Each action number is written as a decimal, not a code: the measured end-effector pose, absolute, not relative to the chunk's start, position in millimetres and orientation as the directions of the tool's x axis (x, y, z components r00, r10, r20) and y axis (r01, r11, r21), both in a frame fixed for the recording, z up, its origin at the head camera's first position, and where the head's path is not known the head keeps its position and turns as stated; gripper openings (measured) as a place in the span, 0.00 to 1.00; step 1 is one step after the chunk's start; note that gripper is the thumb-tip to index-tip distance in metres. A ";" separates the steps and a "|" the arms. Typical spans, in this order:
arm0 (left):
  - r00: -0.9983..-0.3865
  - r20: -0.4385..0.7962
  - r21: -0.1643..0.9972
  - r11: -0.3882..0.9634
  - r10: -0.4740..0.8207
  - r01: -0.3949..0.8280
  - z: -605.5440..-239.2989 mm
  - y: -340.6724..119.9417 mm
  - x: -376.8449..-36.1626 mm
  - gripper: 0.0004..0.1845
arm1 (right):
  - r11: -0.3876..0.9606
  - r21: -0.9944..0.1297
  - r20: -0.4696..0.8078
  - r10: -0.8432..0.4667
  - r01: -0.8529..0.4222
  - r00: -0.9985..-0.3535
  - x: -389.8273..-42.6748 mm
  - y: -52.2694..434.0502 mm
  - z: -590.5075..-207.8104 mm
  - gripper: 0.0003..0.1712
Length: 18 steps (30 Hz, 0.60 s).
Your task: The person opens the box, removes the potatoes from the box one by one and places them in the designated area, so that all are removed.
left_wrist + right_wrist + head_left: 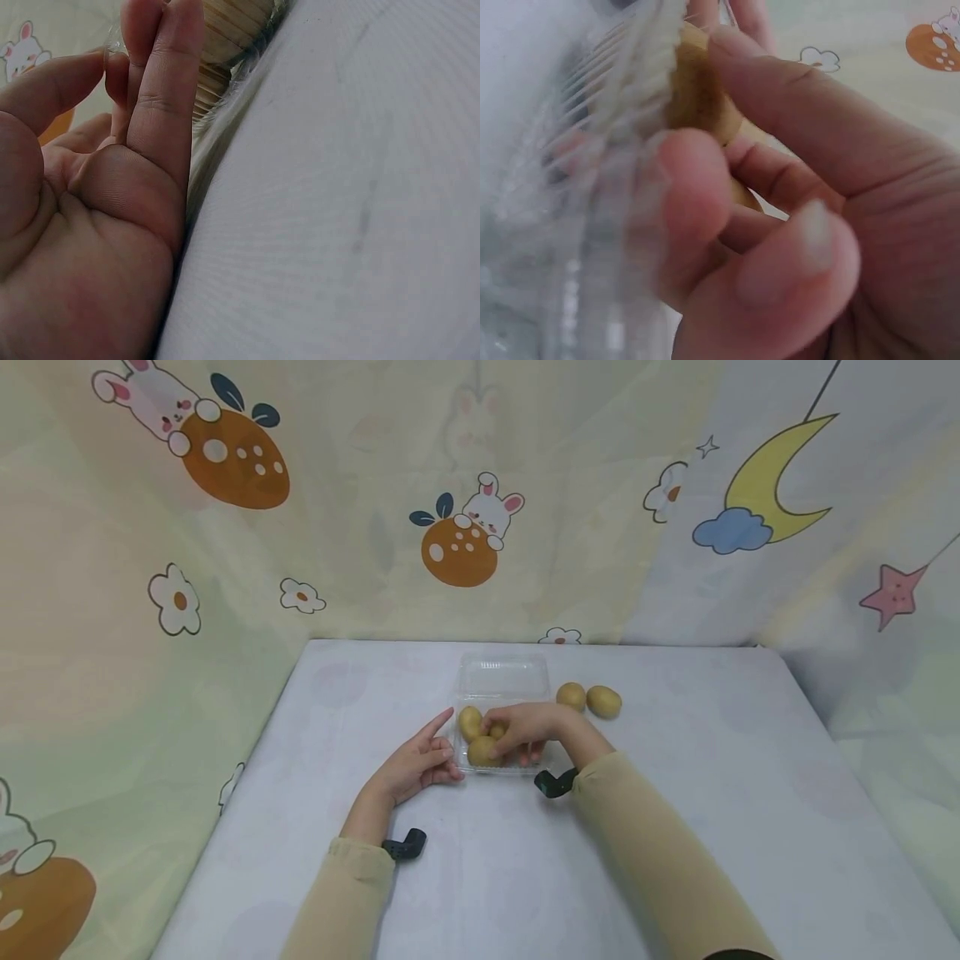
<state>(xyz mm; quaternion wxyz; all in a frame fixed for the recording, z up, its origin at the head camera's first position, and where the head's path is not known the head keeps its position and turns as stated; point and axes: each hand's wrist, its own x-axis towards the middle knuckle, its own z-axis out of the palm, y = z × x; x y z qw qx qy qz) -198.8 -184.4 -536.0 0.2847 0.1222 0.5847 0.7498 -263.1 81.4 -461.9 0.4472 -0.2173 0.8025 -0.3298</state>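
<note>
In the ribbed clear plastic box, smooth oval potatoes.

Table, pale cloth cover: clear box at centre (lid open toward 12 o'clock); two loose potatoes just beside it at 3 o'clock, touching each other.

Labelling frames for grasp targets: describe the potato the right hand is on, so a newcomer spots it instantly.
Start at the white table, then find the clear plastic clamshell tray near its far middle. Inside, at the front-left corner, the right hand grips a potato. Unlike the two loose potatoes right of the tray, it sits inside, under fingers.
</note>
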 end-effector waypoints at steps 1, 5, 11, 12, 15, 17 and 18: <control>-0.807 -0.146 0.947 -0.156 0.572 -0.281 -536.0 -184.5 -199.0 0.42 | 0.688 -0.724 -0.570 -0.643 -0.057 -0.512 -262.7 80.9 -462.6 0.22; -0.809 -0.148 0.948 -0.152 0.569 -0.281 -535.5 -184.1 -199.1 0.42 | 0.689 -0.723 -0.563 -0.634 -0.057 -0.530 -262.1 79.6 -464.9 0.22; -0.812 -0.171 0.945 -0.139 0.558 -0.295 -533.7 -183.5 -198.3 0.42 | 0.688 -0.723 -0.556 -0.631 -0.059 -0.542 -262.3 79.1 -468.1 0.22; -0.812 -0.173 0.945 -0.140 0.557 -0.297 -533.7 -183.5 -198.2 0.42 | 0.688 -0.724 -0.554 -0.630 -0.060 -0.544 -262.3 79.2 -468.6 0.22; -0.812 -0.175 0.943 -0.141 0.556 -0.300 -534.2 -183.4 -198.2 0.41 | 0.686 -0.725 -0.544 -0.630 -0.069 -0.553 -262.1 79.8 -470.0 0.24; -0.812 -0.170 0.943 -0.146 0.559 -0.299 -534.8 -183.3 -198.5 0.41 | 0.683 -0.726 -0.531 -0.634 -0.084 -0.563 -262.1 80.1 -471.6 0.24; -0.810 -0.165 0.944 -0.147 0.563 -0.295 -535.3 -183.3 -198.9 0.41 | 0.680 -0.727 -0.523 -0.636 -0.093 -0.568 -262.0 80.3 -472.3 0.24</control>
